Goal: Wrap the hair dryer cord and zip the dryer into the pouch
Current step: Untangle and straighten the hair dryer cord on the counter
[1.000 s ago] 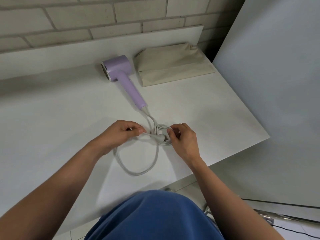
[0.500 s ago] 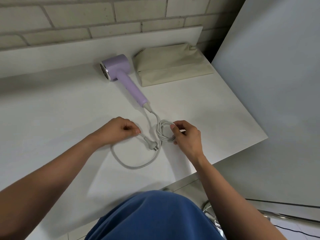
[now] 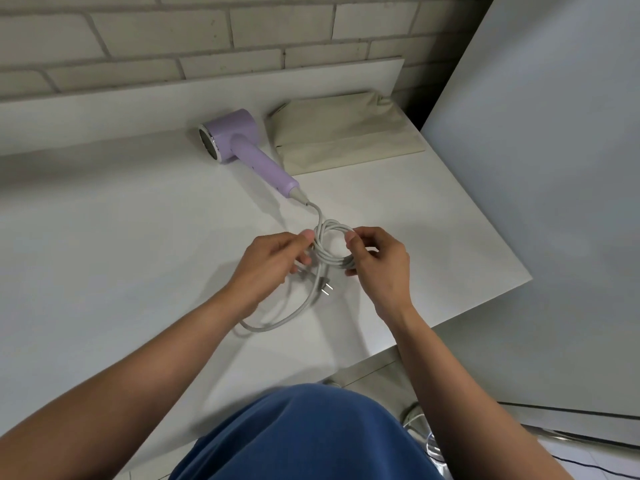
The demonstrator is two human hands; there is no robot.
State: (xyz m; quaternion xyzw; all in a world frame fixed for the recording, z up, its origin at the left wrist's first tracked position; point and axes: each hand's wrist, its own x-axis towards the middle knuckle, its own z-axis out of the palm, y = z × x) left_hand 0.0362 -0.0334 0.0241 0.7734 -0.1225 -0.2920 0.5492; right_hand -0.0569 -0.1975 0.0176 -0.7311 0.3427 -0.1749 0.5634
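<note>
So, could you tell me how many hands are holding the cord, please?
2: the left hand pinches the left side of the cord coil; the right hand grips the right side.

Soft, even light fills the scene, bright on the white table yet without glare. Pale, soft-edged shadows lie on the tabletop beneath both forearms and beside the hair dryer. The left hand and the cord near its fingers are slightly smeared by motion; the rest is sharp. The brick wall bows with wide-angle distortion.
</note>
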